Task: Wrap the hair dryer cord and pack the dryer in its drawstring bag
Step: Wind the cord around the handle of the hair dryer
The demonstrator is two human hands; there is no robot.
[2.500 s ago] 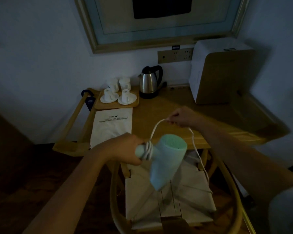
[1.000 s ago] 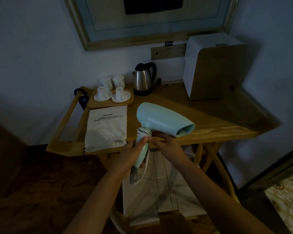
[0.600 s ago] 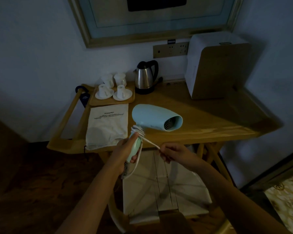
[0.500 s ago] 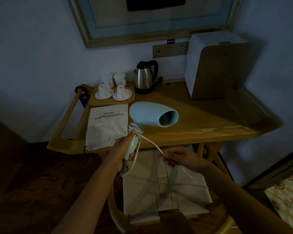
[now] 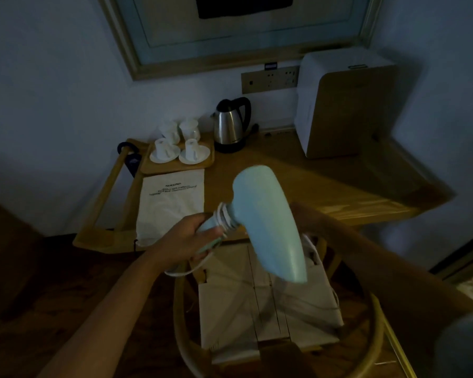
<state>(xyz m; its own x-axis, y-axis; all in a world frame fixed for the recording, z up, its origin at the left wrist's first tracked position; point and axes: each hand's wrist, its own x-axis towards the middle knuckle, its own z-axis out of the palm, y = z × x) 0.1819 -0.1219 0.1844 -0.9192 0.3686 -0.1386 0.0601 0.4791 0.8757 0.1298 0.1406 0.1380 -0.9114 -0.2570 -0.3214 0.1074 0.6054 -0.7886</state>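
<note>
The left hand (image 5: pixel 191 241) has its fingers (image 5: pixel 212 232) curled round the handle of the pale-blue plastic hair dryer (image 5: pixel 265 222), steadying it over the woven-seat chair (image 5: pixel 268 309) so the thin white cord (image 5: pixel 224 216) coils tight at the handle's top. The right hand sits behind the barrel (fingers hidden, cannot tell). The flat white drawstring bag (image 5: pixel 170 205) waits on the wooden worktop (image 5: pixel 325 184), at ten o'clock from the dryer.

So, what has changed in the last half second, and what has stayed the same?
The hair dryer swung round; its barrel now points down toward the chair. The right hand went behind it, out of sight. The left hand still grips the handle, and the drawstring bag stays on the table.
</note>
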